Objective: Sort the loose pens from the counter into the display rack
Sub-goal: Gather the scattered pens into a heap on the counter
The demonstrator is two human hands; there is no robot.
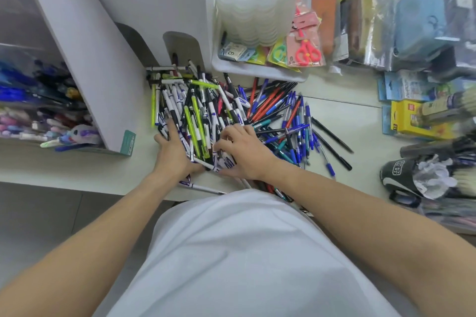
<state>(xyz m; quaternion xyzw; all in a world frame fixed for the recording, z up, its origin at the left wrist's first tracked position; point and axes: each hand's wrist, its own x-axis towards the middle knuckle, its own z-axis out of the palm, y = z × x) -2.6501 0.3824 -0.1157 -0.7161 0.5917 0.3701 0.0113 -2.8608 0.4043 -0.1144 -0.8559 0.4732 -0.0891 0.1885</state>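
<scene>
Cluttered shop counter (342, 113) seen from above, a big pile of loose pens (219, 110) heaped by its near edge. Left hand (175, 152) lies flat, fingers straight, on the pile's left side. Right hand (243, 152) rests on the pile, fingers curled around white pens. White display rack (103, 59) stands at the counter's left, touching the pile.

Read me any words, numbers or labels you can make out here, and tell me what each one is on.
"6": on a small packet in the white tray, seen rotated, so it may be a 9.
Yellow box at right: print too blurred to read.
Blue packets at right: text too small to read.
Teal tag on the display rack: unreadable.
Black item with a white emblem: characters not legible.
Pens: barrel print too small.
</scene>
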